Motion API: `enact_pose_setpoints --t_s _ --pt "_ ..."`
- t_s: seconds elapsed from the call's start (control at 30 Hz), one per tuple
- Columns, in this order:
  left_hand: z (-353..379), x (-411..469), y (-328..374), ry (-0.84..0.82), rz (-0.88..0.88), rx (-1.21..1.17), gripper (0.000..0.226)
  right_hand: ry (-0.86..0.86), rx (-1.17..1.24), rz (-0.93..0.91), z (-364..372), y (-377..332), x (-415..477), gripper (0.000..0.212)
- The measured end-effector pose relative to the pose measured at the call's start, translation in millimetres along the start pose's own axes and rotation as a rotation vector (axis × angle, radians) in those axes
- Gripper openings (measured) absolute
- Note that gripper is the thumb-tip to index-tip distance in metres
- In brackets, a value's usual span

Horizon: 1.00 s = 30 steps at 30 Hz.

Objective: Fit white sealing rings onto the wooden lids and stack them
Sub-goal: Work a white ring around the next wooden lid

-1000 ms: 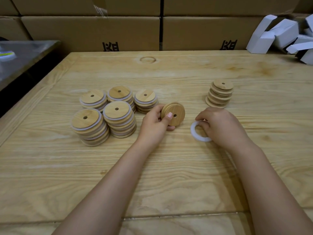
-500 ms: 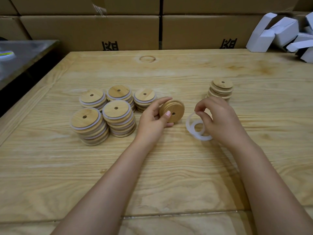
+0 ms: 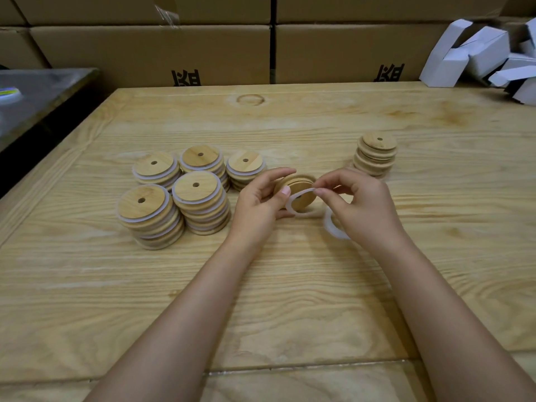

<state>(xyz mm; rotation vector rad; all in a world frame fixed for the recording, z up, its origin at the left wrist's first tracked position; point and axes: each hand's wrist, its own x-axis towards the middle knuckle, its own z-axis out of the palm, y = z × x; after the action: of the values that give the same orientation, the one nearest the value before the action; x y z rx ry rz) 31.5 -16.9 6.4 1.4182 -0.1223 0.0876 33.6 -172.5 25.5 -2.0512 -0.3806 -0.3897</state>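
- Stacked cartons [image 3: 150,50] wall off the far edge of a pale wooden table [image 3: 290,285], the bench for a lid-fitting job; work sits at frame centre.
- At centre, the lid [image 3: 298,185] stands tilted on edge above the table, its underside turned toward the right hand, a pose that appears chosen to expose the rim where the seal seats.
- Left hand [image 3: 259,203] is clamped on that lid, thumb on the near face and fingers curled over the top edge, steadying it.
- Right hand [image 3: 359,204] pinches a white ring [image 3: 293,206] at its top between thumb and forefinger; the ring hangs against the lid's near face and looks only partly on.
- A second ring [image 3: 333,227], just below and right of centre, lies partly under the right palm, whether held or resting on the table is unclear; probably kept close as the next one.
- Right of centre and higher, a stack of bare lids [image 3: 377,153] stands just beyond the right hand, seemingly the supply.
- Left of centre, five finished stacks [image 3: 185,192] show white edging between layers, grouped within the left hand's reach for stacking.
- Folded white boxes [image 3: 478,53] are heaped at upper right, well apart from the work.
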Motion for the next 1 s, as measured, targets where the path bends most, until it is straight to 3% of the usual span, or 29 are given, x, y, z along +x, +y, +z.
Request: enact_pose_setpoints --t_s 0.4,0.67,1.0 --pt "3 -4 2 0.005 0.061 0.072 0.019 0.128 0.122 0.149 13 2 1 0.015" --pt "3 -3 -2 0.027 0.094 0.126 0.013 0.149 0.125 0.162 13 -1 1 0.019" --pt "5 -2 -4 0.106 0.032 0.095 0.016 0.157 0.073 0.132 14 1 1 0.008"
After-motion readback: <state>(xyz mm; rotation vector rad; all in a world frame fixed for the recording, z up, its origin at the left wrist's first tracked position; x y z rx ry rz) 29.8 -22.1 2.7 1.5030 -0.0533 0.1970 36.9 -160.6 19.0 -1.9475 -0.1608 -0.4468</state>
